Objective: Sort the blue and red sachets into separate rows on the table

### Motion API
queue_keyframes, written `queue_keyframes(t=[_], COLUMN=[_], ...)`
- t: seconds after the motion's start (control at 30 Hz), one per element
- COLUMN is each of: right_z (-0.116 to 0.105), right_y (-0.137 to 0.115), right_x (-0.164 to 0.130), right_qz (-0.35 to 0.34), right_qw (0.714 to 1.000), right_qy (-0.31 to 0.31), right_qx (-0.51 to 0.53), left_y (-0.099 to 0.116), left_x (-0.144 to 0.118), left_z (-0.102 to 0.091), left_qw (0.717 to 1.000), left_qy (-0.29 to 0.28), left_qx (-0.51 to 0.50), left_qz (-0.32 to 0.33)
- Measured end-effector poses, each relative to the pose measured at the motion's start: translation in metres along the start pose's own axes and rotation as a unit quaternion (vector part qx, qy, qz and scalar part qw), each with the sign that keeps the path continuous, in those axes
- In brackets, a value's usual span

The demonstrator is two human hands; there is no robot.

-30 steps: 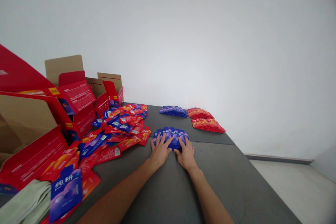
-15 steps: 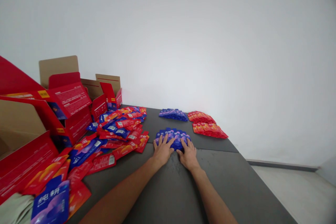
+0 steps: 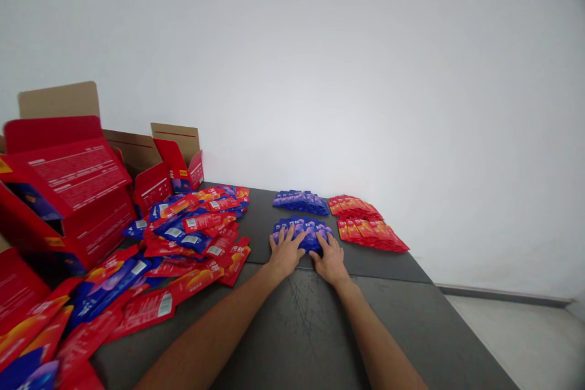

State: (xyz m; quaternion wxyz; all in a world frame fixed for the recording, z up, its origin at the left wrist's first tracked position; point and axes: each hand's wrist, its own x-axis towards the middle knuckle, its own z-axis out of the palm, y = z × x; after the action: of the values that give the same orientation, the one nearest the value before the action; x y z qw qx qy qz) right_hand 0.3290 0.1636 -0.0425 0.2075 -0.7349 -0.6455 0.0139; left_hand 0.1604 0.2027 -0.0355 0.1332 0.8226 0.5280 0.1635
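A fanned row of blue sachets [image 3: 305, 226] with purple print and white lettering lies flat on the dark table, in front of me. My left hand [image 3: 286, 251] rests on its near left part, fingers spread over the sachets. On the near right edge, my right hand [image 3: 329, 261] also has its fingers spread and touching them. Both palms face down, and the fingers hide part of the near edge. Just behind is another fanned row of blue sachets [image 3: 300, 201].
Two fanned rows of red sachets, one behind [image 3: 354, 205] and one in front [image 3: 372, 233], lie to the right near the table edge. A loose heap of red and blue sachets [image 3: 196, 222] covers the left. Open red cardboard boxes [image 3: 98, 228] stand beyond it, near the white wall.
Both hands have slid the near blue row away from me, narrowing the gap to the row behind. The view has moved forward a little.
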Motion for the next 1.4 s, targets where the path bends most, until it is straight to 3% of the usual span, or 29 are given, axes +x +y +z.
queue_keyframes(t=[0.2, 0.47, 1.13, 1.4], right_z=[0.008, 0.015, 0.012, 0.002], right_y=[0.005, 0.011, 0.006, -0.007], right_x=[0.031, 0.048, 0.053, 0.036], right_qz=[0.001, -0.005, 0.022, 0.023], right_qw=[1.0, 1.0, 1.0, 0.999], right_qy=[-0.002, 0.017, -0.015, 0.03], right_qx=[-0.004, 0.003, -0.002, -0.024], left_y=[-0.008, -0.01, -0.01, 0.001], left_x=[0.029, 0.042, 0.047, 0.028], left_z=[0.008, 0.009, 0.006, -0.011], left_qw=[1.0, 0.999, 1.0, 0.995], left_qy=[0.023, 0.026, 0.026, 0.086], left_qx=[0.007, 0.02, 0.014, 0.045], left_qz=[0.003, 0.007, 0.011, 0.024])
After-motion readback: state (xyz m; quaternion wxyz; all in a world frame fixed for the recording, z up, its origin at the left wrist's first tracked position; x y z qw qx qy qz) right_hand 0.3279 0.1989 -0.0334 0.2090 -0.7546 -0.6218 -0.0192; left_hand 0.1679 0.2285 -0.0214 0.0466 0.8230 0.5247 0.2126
